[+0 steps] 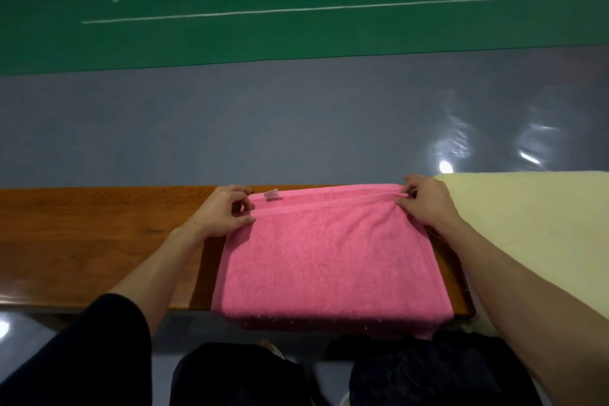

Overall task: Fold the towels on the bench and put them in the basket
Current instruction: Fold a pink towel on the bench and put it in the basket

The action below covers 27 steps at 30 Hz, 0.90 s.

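A pink towel [329, 257] lies folded in layers across the wooden bench [82, 234], its near edge hanging over the bench's front. A small white label [272, 195] shows near its far left corner. My left hand [224, 211] pinches the far left corner of the towel's top layer. My right hand [425, 199] pinches the far right corner, where the cloth bunches into creases. A pale yellow towel [534, 234] is spread on the bench to the right, touching my right hand's side. No basket is in view.
Bare bench wood runs to the left of the pink towel. Beyond the bench is a shiny grey floor [230, 125], then a green court [296, 26] with white lines. My dark-clothed knees [395, 376] sit below the bench's front edge.
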Each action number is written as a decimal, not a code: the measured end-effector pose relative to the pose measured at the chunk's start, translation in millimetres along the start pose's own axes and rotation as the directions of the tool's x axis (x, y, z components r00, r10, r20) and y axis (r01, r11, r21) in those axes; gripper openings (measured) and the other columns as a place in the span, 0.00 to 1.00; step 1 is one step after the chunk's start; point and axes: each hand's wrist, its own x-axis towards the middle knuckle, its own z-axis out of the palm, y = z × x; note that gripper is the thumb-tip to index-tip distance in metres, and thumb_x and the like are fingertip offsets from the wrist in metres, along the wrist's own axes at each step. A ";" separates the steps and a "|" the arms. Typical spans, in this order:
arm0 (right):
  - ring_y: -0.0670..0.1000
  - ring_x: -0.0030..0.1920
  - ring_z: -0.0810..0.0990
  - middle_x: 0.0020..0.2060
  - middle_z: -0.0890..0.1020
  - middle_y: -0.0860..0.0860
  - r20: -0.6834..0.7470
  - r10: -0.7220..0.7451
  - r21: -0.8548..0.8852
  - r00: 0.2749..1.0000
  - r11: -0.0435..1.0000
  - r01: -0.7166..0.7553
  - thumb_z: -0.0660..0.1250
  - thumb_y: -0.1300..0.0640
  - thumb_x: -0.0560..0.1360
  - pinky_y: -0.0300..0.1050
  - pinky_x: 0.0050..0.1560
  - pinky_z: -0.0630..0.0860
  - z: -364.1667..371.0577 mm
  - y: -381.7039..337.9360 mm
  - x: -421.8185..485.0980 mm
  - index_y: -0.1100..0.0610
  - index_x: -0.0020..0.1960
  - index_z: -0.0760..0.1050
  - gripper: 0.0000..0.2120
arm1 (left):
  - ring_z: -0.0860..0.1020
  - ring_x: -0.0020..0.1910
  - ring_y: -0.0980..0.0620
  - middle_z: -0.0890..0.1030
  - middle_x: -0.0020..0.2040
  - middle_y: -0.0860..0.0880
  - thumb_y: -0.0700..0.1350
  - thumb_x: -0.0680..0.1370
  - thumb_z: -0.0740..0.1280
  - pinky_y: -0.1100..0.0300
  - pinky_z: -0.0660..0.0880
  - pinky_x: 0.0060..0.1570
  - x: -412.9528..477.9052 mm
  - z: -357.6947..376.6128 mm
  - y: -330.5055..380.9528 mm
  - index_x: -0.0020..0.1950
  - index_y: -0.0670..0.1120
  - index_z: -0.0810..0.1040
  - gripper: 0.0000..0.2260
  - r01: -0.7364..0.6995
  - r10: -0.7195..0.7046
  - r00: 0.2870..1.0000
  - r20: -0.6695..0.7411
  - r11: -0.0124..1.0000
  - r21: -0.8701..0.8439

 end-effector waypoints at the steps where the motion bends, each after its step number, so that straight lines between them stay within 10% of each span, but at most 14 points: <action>1: 0.59 0.47 0.81 0.45 0.84 0.57 0.014 -0.010 -0.003 1.000 1.000 0.010 0.75 0.58 0.69 0.46 0.48 0.75 -0.4 0.6 1.4 0.61 0.41 0.80 0.07 | 0.72 0.62 0.53 0.74 0.67 0.50 0.47 0.72 0.74 0.63 0.64 0.61 -0.8 -1.4 -1.8 0.46 0.49 0.81 0.06 0.003 -0.003 1.000 0.004 1.000 -0.011; 27: 0.51 0.36 0.80 0.32 0.82 0.48 -0.007 0.083 0.353 0.997 0.932 -0.075 0.77 0.60 0.68 0.41 0.38 0.74 -29.4 -2.4 -22.0 0.50 0.34 0.78 0.10 | 0.69 0.30 0.60 0.73 0.33 0.55 0.51 0.72 0.74 0.65 0.63 0.31 -19.1 -28.9 4.2 0.34 0.50 0.70 0.14 -0.063 0.060 0.991 0.116 0.998 0.028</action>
